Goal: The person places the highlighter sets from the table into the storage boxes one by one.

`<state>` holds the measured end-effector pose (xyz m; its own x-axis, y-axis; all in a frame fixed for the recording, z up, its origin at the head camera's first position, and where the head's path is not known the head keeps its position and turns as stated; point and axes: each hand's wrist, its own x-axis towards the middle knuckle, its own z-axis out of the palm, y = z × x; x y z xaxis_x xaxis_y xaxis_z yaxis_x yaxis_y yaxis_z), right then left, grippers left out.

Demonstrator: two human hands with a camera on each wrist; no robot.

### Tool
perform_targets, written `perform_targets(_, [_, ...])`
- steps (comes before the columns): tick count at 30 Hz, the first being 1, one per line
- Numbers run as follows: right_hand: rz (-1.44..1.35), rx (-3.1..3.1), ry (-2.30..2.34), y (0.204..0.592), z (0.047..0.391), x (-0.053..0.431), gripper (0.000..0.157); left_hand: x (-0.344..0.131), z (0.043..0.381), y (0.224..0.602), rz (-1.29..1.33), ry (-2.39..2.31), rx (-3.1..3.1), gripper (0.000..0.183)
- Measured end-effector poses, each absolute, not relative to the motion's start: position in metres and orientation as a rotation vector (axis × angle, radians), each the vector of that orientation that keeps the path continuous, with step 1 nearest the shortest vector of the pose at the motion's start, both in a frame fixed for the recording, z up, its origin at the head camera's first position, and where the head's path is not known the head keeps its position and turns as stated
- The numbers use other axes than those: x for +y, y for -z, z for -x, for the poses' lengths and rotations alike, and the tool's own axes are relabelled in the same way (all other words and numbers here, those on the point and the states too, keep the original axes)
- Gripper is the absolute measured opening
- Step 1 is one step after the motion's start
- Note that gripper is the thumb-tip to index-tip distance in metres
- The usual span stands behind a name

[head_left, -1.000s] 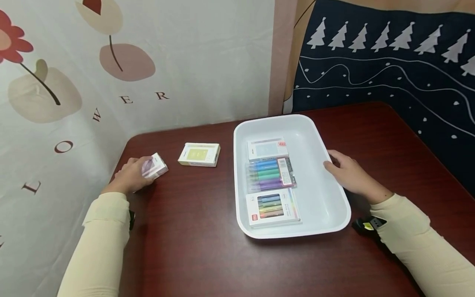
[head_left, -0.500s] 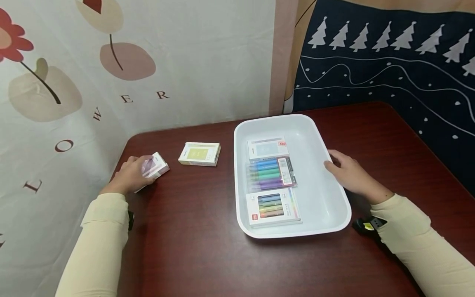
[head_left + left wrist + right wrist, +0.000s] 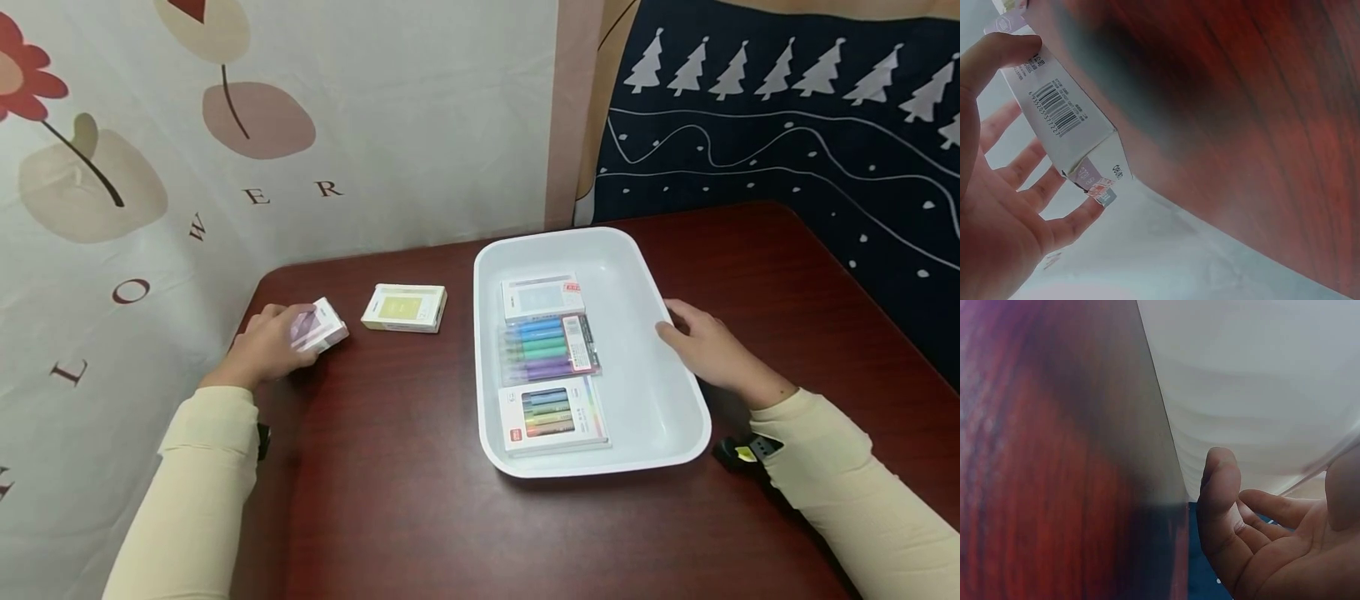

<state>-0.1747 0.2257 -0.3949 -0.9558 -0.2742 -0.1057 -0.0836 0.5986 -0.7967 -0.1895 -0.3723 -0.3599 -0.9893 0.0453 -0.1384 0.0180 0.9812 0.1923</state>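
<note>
At the table's left side my left hand [image 3: 268, 346] grips a small white box with a purple panel [image 3: 320, 323]. In the left wrist view the thumb lies along the edge of this box [image 3: 1063, 106] beside its barcode, with the other fingers behind it. My right hand [image 3: 705, 346] holds the right rim of a white plastic tray [image 3: 652, 408], thumb over the rim. The right wrist view shows the fingers [image 3: 1219, 487] curled beneath the tray's outer wall [image 3: 1260, 381]. A similar white box with a yellow-green panel [image 3: 403, 308] lies between the left hand and the tray.
Down the tray's left half lie a white box with a pale blue panel [image 3: 542, 297], a clear pack of coloured pens [image 3: 543, 350] and a windowed box of coloured sticks [image 3: 555, 417]. A flower-print curtain [image 3: 420, 125] and a dark tree-print cloth [image 3: 750, 150] border the dark red table [image 3: 390, 500].
My left hand has shifted the purple-panelled box slightly right and towards the far side. The right hand keeps its hold on the tray, which stays in place.
</note>
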Motion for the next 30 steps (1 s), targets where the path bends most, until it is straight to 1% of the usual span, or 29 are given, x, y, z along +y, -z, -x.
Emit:
perform_targets(15, [0.306,2.613,1.295,0.396,0.175,0.226,0.053,-0.353,0.188,0.347,-0.188,-0.300,3.076,0.077])
perform_targets(30, [0.294,2.608,1.297,0.396,0.175,0.226,0.053,-0.326,0.187,0.331,-0.257,-0.285,3.103,0.076])
